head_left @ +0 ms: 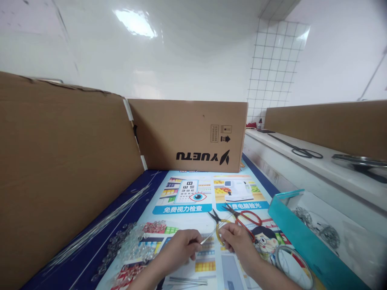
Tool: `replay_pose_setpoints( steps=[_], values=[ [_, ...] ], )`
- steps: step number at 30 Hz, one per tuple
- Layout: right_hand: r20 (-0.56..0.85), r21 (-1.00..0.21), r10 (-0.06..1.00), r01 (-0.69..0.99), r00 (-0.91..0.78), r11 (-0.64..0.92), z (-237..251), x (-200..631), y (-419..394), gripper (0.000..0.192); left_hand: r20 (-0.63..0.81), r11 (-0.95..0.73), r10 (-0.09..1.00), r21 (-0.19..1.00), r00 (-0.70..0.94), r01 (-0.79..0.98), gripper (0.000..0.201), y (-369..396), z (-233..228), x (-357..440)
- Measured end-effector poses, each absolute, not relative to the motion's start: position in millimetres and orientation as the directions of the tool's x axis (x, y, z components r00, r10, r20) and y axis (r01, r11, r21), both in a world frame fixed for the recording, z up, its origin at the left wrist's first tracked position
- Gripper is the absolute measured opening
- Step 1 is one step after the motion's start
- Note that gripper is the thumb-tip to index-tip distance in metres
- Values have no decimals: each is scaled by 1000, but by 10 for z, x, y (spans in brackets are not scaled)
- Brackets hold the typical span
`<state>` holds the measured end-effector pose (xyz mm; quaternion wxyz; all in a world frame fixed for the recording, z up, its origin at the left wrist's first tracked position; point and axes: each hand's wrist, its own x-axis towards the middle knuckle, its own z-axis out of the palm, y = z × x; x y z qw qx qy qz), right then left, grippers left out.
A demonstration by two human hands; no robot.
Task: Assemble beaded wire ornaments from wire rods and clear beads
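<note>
My left hand (pixel 182 245) pinches one end of a thin metal wire (pixel 207 238) low in the middle of the view. My right hand (pixel 237 241) meets it from the right, fingers closed on the wire's other end. Just beyond my fingers lie yellow-handled pliers (pixel 218 221) and red-handled scissors (pixel 246 219) on a printed poster mat (pixel 193 193). Left of my hands a pile of clear beads (pixel 133 241) is spread over the mat. A bundle of long thin wires (pixel 102 225) lies along the left cardboard wall.
Cardboard walls stand at the left (pixel 60 169) and back (pixel 187 135). A teal box (pixel 305 237) with metal bits sits at the right, a wire ring (pixel 290 262) beside it. On the white ledge behind lie black scissors (pixel 304 152) and a metal dish (pixel 359 161).
</note>
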<state>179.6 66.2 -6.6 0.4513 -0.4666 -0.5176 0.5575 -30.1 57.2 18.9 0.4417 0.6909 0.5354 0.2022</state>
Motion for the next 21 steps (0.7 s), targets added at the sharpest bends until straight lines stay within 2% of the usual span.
replay_pose_setpoints(
  steps=[21],
  values=[
    [-58,-998,985,-29,-163,-63,-19,1793,637,25,-200,-40,891,861,408,507,14,557,162,-278]
  ],
)
